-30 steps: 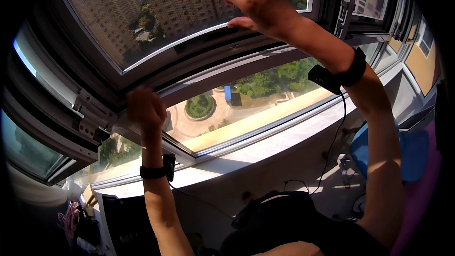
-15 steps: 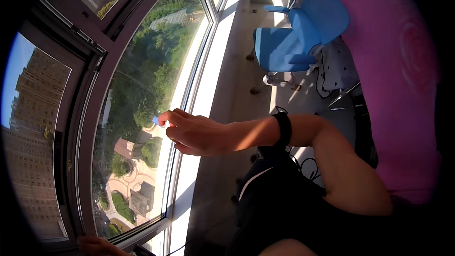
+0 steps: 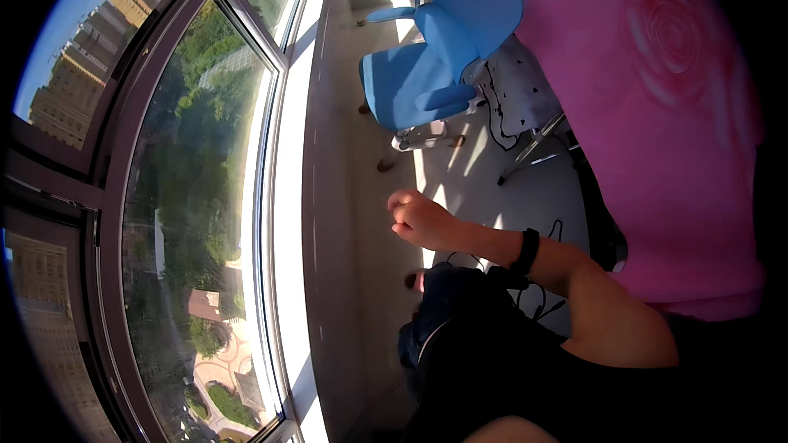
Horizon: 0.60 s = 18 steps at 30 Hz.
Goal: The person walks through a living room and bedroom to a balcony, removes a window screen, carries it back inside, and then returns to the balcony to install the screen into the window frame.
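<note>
My right hand (image 3: 420, 220), a black band (image 3: 526, 252) on its wrist, is held in the air above the floor, to the right of the white window sill (image 3: 283, 189). Its fingers are curled closed; whatever they may hold is hidden by them. The hand touches neither the sill nor the large window pane (image 3: 185, 189) in its dark frame, which stands to its left. Beyond the glass lie trees and a paved yard far below. My left hand is out of the picture.
A blue swivel chair (image 3: 410, 82) stands ahead on the floor. Along the right runs a pink cover with a rose pattern (image 3: 591, 74). Black cables (image 3: 538, 308) lie beside my body, near a metal leg (image 3: 533, 148). Tall buildings (image 3: 90, 45) show through the upper left window.
My right hand has pulled back from the window to the right, over the floor. The small blue-and-white thing at its fingertips no longer shows. My left hand has left the lower left edge.
</note>
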### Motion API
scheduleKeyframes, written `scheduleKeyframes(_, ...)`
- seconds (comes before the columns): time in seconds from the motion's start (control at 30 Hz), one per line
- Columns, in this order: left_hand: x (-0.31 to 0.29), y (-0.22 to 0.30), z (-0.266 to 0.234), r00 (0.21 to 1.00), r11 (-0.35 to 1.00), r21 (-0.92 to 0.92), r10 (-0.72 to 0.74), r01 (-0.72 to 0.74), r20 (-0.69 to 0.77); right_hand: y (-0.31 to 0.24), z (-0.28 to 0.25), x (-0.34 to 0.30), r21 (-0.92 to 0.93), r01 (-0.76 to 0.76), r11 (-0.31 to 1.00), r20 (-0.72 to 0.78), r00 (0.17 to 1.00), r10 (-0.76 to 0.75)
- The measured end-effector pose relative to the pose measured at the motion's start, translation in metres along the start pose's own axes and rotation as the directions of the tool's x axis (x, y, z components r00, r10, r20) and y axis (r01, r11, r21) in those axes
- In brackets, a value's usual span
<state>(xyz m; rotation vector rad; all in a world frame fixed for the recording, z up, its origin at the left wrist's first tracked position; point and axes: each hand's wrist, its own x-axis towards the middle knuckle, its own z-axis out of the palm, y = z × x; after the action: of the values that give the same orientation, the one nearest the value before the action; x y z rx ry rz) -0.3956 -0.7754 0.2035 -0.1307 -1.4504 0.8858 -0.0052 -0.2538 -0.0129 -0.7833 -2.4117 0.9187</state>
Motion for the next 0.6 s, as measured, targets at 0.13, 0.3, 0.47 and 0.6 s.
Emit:
scheduleKeyframes(0.13, 0.007, 0.002, -0.008, 0.955, 0.915, -0.29, -0.234, 0.279, 0.18, 0.007, -0.024, -0.038, 0.013, -0.195, 0.981, 0.008, 0.981, 0.195)
scheduleKeyframes(0.3, -0.009, -0.008, 0.013, 0.999, 1.0, 0.014, 0.007, -0.007, -0.031, 0.009, -0.019, -0.093, -0.1, -0.286, 0.953, -0.039, 0.958, 0.284)
scheduleKeyframes(0.47, -0.016, -0.011, 0.046, 0.969, 0.662, -0.709, -0.194, 0.244, 0.153, -0.01, -0.02, -0.132, -0.045, -0.304, 0.952, -0.125, 0.947, 0.297)
scheduleKeyframes(0.6, -0.001, 0.001, 0.019, 0.958, 0.597, -0.766, -0.273, 0.238, 0.085, -0.017, -0.029, -0.171, 0.025, -0.399, 0.917, -0.187, 0.899, 0.396)
